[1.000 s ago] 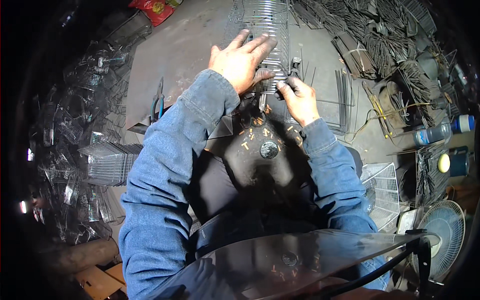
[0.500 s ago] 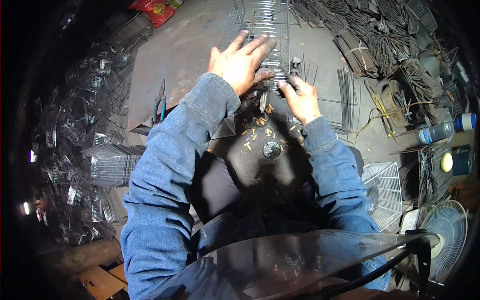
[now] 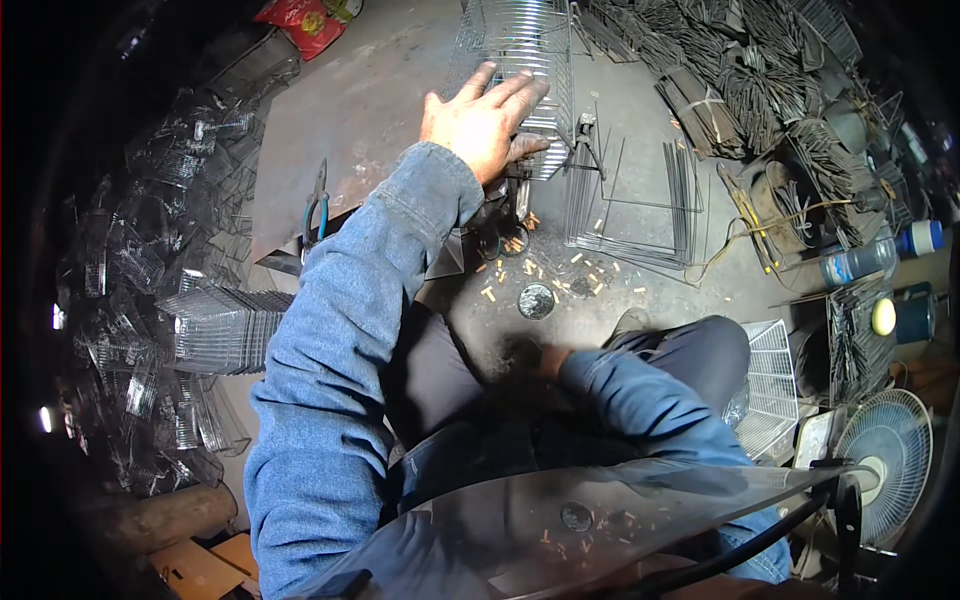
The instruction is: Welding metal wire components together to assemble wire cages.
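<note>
A shiny wire basket (image 3: 530,45) lies at the top middle. My left hand (image 3: 485,125) rests over its near left side, fingers stretched out and spread, the thumb pointing across its near end. Below that hand is a dark metal fixture (image 3: 518,195), partly covered by it. My right hand (image 3: 535,358) is low between my knees, in deep shadow and smeared, so its fingers cannot be made out. A small upright clamp-like piece with a lever (image 3: 586,135) stands just right of the basket's near end.
Bent wire rods (image 3: 630,225) lie right of the basket. Blue-handled pliers (image 3: 318,205) rest on the metal sheet (image 3: 330,130) at left. Nested wire baskets (image 3: 225,330) are at left, a white wire basket (image 3: 770,380) and fan (image 3: 885,465) at right. A round dish (image 3: 536,300) sits among short scattered stubs.
My right hand has left the basket's near end and moved down toward my lap. My left hand stays on the basket. The lever beside the basket is now uncovered.
</note>
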Tool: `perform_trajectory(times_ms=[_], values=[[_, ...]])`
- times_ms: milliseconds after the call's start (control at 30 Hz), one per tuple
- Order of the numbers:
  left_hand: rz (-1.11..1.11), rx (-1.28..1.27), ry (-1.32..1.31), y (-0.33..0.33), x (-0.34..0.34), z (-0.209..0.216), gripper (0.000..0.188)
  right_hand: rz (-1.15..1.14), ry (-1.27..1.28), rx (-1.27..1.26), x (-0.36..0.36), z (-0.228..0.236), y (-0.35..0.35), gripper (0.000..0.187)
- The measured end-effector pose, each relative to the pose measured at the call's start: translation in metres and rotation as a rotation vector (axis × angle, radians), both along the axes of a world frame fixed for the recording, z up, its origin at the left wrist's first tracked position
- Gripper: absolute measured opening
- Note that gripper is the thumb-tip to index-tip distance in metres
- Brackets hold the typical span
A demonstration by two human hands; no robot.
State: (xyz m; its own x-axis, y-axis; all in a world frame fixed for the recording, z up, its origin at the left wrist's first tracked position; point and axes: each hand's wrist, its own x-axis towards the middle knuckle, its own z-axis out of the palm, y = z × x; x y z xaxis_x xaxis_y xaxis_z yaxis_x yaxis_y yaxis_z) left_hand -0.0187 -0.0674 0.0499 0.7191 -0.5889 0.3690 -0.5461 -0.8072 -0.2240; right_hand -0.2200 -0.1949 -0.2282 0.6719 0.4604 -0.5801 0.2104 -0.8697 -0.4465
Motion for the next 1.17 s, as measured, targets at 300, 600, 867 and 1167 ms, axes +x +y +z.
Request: perform_trajectory(times_ms=[300, 600, 867, 1167], values=[[0.044, -0.008, 0.058, 0.008, -0.001, -0.002, 0.066, -0.477, 0.037, 0.561, -0.026, 0.21, -0.063, 0.061], [0.033, 0.005, 0.044, 0.002, -0.001, 0.001, 0.065, -0.997, -0.287, 1.276, -0.036, 0.309, -0.121, 0.054], [0.03, -0.008, 0.054, -0.005, -0.002, 0.004, 0.066, -0.987, 0.009, 1.09, -0.013, 0.304, -0.091, 0.039], [0.036, -0.014, 0.084, -0.002, -0.005, 0.006, 0.065, -0.994, 0.017, 1.048, -0.009, 0.3, -0.082, 0.032]])
